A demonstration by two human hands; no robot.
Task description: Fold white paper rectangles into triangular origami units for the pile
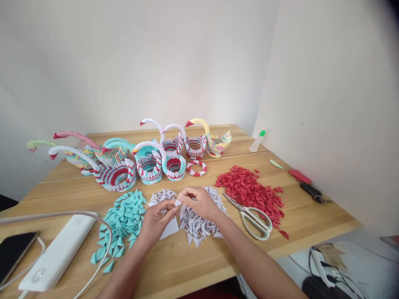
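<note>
Left hand and right hand both pinch one white piece. Risk: wrists could scatter white pile; scissors at 3 o'clock may snag the sleeveless forearm.

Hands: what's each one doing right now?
Left hand: fingers pinched on a small white paper piece.
Right hand: fingers pinched on the same piece.

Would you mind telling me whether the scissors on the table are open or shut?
Shut: the scissors lie flat on the table, blades together in one line pointing toward the white paper pile.
</note>
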